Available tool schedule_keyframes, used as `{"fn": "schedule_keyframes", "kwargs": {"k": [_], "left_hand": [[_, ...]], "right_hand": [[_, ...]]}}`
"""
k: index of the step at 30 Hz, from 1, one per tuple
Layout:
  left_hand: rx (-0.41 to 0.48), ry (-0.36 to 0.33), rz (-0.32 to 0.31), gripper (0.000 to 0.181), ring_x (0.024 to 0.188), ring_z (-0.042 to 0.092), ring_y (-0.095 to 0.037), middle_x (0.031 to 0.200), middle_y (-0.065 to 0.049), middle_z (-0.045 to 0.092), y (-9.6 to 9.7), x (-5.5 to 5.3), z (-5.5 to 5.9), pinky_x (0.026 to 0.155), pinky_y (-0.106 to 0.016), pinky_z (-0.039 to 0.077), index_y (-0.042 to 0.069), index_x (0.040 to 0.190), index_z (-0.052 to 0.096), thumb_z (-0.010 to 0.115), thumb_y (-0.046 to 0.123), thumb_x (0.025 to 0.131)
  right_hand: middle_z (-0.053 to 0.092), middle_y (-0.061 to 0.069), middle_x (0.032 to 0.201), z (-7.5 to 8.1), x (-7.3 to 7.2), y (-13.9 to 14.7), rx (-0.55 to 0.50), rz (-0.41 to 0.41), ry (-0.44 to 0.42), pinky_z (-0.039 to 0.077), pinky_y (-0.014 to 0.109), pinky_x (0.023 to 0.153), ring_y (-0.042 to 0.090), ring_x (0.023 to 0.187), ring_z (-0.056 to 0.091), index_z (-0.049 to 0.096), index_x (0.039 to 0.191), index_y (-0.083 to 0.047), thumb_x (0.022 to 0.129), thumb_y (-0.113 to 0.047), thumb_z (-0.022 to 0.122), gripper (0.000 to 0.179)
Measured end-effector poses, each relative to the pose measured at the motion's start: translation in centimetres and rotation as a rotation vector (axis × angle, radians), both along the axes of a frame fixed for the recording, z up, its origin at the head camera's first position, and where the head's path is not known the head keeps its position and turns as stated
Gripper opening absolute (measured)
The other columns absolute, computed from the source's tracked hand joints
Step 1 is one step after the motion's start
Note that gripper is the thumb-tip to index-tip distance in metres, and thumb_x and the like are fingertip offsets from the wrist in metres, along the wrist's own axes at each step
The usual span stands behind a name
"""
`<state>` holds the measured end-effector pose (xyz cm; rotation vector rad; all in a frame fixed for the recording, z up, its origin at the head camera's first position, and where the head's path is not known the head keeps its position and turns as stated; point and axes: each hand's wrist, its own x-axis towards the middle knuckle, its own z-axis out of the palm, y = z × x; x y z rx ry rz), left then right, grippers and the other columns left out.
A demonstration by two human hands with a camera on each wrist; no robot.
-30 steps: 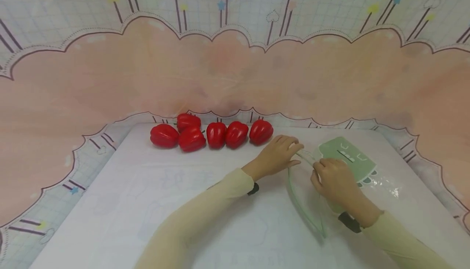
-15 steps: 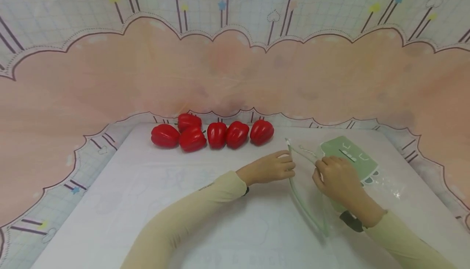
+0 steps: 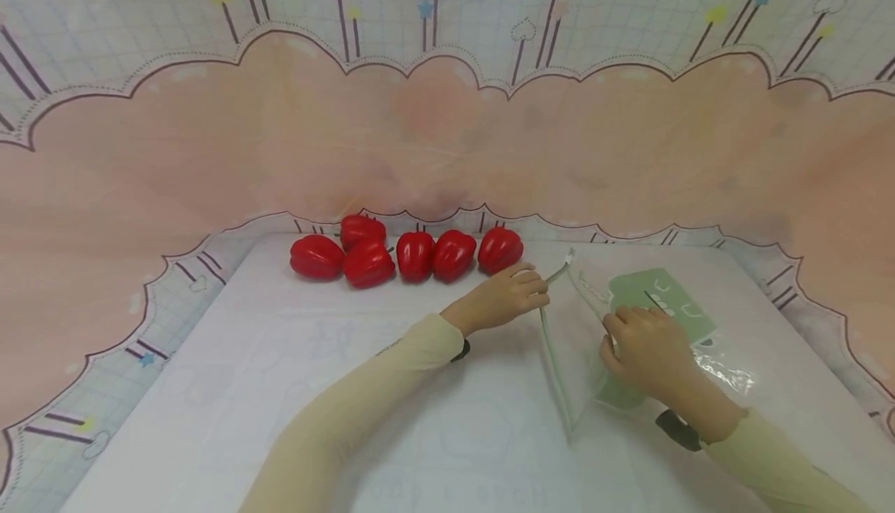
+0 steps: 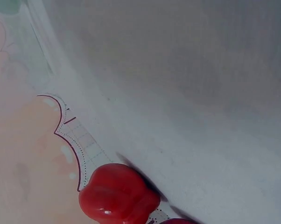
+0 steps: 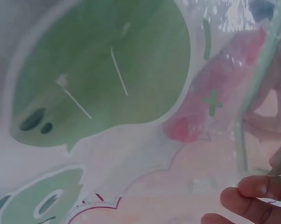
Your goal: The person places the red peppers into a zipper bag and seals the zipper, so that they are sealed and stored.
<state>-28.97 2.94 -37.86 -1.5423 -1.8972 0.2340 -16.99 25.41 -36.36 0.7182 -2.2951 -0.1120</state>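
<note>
A cloth backdrop [image 3: 447,148], printed with peach scallops over a pale grid and candle-like stalks, is filling the far side and curving round both flanks. In front of it a white tabletop [image 3: 280,412] is spreading toward the person, with faint lettering showing near its front. Two long cream sleeves are reaching in: the left sleeve [image 3: 349,404] is slanting across the middle, the right sleeve [image 3: 783,451] is coming from the lower right corner.

A clear plastic bag [image 3: 590,357] is lying on the right part of the tabletop, its green-edged mouth gaping toward the left and its film glinting beyond the right hand. Green cartoon prints [image 3: 671,295] are showing on it; in the right wrist view they are looming large, with pinkish shapes showing blurred through the plastic.

The right hand [image 3: 650,346] is gripping one edge of the mouth with curled fingers. The left hand [image 3: 506,295] is pinching the opposite green edge, which is bending at its fingertips.

Six red bell peppers [image 3: 416,256] are sitting along the back, left of the bag. Five are forming a rough row, one is resting behind the two leftmost, and the rightmost is standing just beyond the left hand. Black wrist devices are showing under both wrists, the right one [image 3: 678,429] more fully. A small white end piece [image 3: 569,259] is capping the bag's far corner.
</note>
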Motion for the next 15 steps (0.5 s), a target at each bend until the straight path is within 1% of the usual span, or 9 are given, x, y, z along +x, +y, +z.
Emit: {"fn": "schedule_keyframes", "kwargs": {"k": [4,6,8,10,12,15], "left_hand": [[-0.001,-0.008,0.01,0.02,0.105,0.059,-0.01,0.107,0.006,0.067,0.13,-0.34,-0.06,0.107,-0.027,0.039,0.02,0.108,0.065,0.06,0.013,0.09],[-0.021,-0.015,0.025,0.02,0.105,0.059,-0.01,0.107,0.005,0.067,0.19,-0.44,-0.15,0.107,-0.027,0.039,0.02,0.109,0.064,0.06,0.013,0.09],[-0.056,-0.028,0.046,0.02,0.106,0.058,-0.011,0.108,0.005,0.066,0.24,-0.48,-0.33,0.108,-0.028,0.038,0.019,0.109,0.063,0.061,0.015,0.09],[-0.093,-0.034,0.061,0.02,0.109,0.057,-0.011,0.11,0.005,0.065,0.26,-0.32,-0.47,0.108,-0.028,0.039,0.02,0.111,0.062,0.06,0.016,0.091],[-0.126,-0.038,0.067,0.022,0.111,0.057,-0.011,0.113,0.004,0.064,0.34,-0.05,-0.63,0.108,-0.028,0.039,0.02,0.113,0.061,0.06,0.017,0.091],[-0.148,-0.016,0.061,0.023,0.113,0.056,-0.01,0.115,0.005,0.063,0.62,0.43,-0.97,0.108,-0.027,0.038,0.022,0.114,0.06,0.059,0.017,0.091]], "right_hand": [[0.049,0.004,0.054,-0.53,0.1,-0.19,0.037,-0.03,-0.039,0.042,0.035,0.047,0.021,0.047,0.047,0.056,0.063,-0.002,0.066,-0.016,0.062,0.015],[0.047,0.003,0.053,-0.69,0.2,-0.32,0.039,-0.043,-0.064,0.043,0.036,0.048,0.02,0.047,0.046,0.055,0.061,-0.003,0.066,-0.015,0.063,0.015],[0.045,0.001,0.05,-0.76,0.24,-0.45,0.026,-0.042,-0.071,0.042,0.035,0.048,0.018,0.046,0.043,0.053,0.058,-0.004,0.067,-0.012,0.062,0.015],[0.042,0.001,0.048,-0.7,0.17,-0.56,0.011,-0.029,-0.047,0.039,0.033,0.045,0.017,0.044,0.039,0.049,0.055,-0.005,0.067,-0.01,0.059,0.017],[0.039,0.001,0.047,-0.48,0.01,-0.63,-0.004,-0.007,-0.002,0.036,0.032,0.043,0.017,0.043,0.036,0.046,0.053,-0.005,0.068,-0.009,0.055,0.018],[0.039,0.002,0.047,0.09,-0.23,-0.67,-0.012,0.016,0.051,0.031,0.03,0.041,0.017,0.042,0.034,0.046,0.053,-0.004,0.068,-0.009,0.051,0.016]]}}
